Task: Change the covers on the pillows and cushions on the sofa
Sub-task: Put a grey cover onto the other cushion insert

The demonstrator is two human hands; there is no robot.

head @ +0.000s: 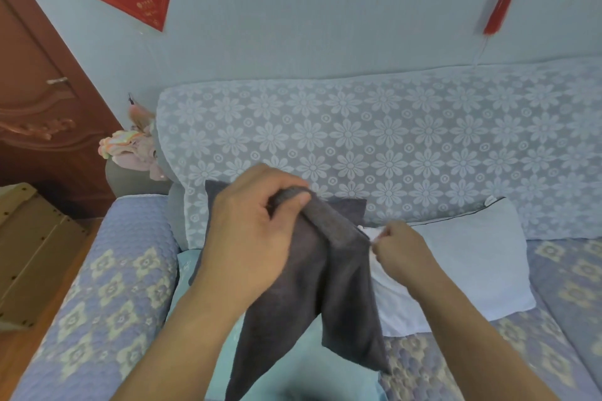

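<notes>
Dark grey terry-cloth cushion cover (309,286) hangs limp in front of you above the sofa seat (570,303), bunched at its upper edge and draping down over a pale turquoise fabric panel (202,303). Your left hand (250,238) grips that upper edge, fingers (293,197) curled round a thick fold. Your right hand (400,251) sits just beside the cover's right edge, fingers pinched together on a bit of the white cushion insert (397,299) showing there.

Treat the cover as light, soft and entirely without stiffness: it likely collapses wherever you leave it unsupported, and its nap should give good friction. Take hold at the hem of the opening, not mid-panel, so the mouth stays spread. The insert appears equally soft and compressible; grip a corner, since a shallow pinch of its casing may slip or only stretch the cloth.

A light blue pillow (472,254) lies against the floral lace-covered backrest (391,146), touching the white insert.
</notes>
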